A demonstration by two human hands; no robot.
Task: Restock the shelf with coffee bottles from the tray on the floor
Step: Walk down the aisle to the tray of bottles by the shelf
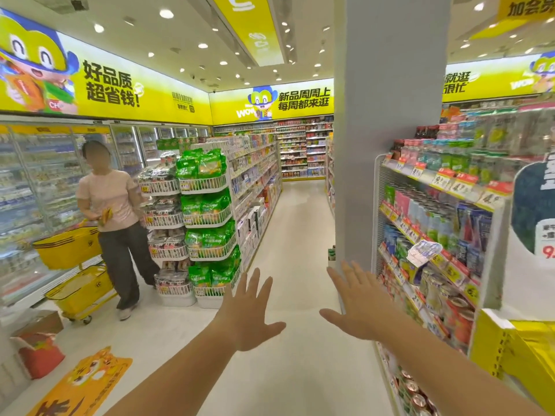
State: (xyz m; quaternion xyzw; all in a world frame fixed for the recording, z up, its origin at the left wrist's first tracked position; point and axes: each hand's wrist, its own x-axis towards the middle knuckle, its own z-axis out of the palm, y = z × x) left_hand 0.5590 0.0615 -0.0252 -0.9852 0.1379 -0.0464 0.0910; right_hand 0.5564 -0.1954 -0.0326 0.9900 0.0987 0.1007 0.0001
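Observation:
My left hand (250,316) and my right hand (359,307) are both stretched out in front of me over the aisle floor, palms down, fingers spread, holding nothing. To my right stands a drinks shelf (444,187) packed with bottles and cans behind red and yellow price tags. My right hand is just left of its lower tiers, not touching them. I see no tray on the floor and cannot pick out coffee bottles.
A grey pillar (390,130) rises just beyond my right hand. A rack of green snack bags (207,217) stands ahead on the left. A person (117,223) with a yellow basket trolley (72,265) stands by the fridges. White floor (294,235) runs between the shelves.

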